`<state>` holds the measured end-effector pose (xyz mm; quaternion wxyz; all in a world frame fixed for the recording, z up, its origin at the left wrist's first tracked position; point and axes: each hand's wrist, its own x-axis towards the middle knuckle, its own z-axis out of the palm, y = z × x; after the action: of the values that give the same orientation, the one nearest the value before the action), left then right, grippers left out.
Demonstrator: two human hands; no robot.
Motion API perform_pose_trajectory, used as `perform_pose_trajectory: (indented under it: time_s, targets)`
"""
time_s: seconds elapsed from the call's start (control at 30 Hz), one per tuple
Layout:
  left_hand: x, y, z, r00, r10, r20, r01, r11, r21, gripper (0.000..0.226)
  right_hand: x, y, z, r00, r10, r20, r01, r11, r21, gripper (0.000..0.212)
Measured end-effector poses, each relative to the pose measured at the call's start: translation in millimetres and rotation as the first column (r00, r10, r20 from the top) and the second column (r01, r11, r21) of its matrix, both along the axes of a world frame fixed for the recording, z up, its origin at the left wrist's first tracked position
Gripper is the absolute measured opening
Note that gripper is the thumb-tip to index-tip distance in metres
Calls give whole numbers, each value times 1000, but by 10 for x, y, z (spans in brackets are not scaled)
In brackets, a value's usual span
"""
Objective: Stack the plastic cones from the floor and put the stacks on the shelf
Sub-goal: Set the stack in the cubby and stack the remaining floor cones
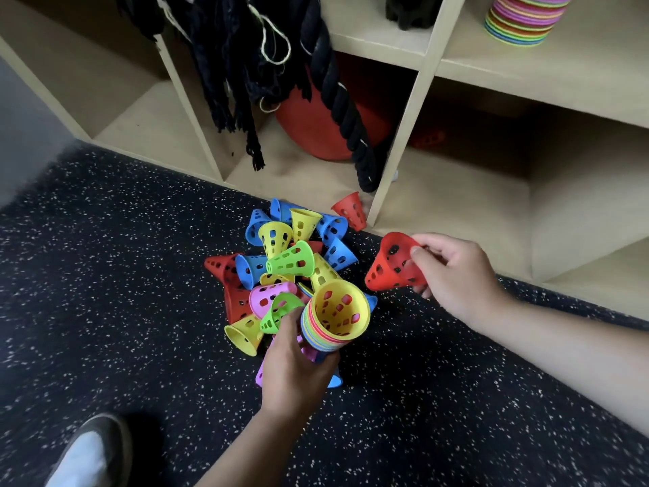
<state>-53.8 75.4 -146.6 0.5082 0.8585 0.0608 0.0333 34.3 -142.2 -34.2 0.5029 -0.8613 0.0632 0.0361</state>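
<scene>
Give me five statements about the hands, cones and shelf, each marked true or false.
1. The right hand holds a red cone. True.
2. The stack in the left hand shows a blue cone on top. False: the top cone is yellow.
3. A tall striped stack stands in an upper compartment of the shelf. True.
4. Every cone is off the floor. False: a pile of loose cones lies there.
5. A thick black rope hangs over the shelf. True.

Perforated smooth plastic cones (281,261), matt pale wood shelf (404,135), speckled rubbery floor (105,275), thick braided black rope (337,100)
</scene>
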Motion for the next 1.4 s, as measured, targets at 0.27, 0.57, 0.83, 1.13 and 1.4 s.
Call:
perform_pose_trajectory:
  time_s: [0.27,0.57,0.83,1.13,1.4]
  targets:
    - [12,-62,70,999,-50,14,50,998,-37,72,-375,227,265,976,215,43,-211,974,-83,27]
    - [105,11,161,988,-154,9,154,983,-98,65,-426,241,30,997,67,31,-65,997,-49,31]
    - [300,146,237,979,-204,20,205,978,-46,70,-477,298,24,994,-90,60,91,996,-15,26]
    - [368,286,283,958,-245,150,250,968,-14,80,-665,579,-131,988,-27,155,46,992,-117,24]
    - [732,669,676,940,-338,51,334,940,65,74,-464,776,-129,983,-124,137,134,988,-71,21]
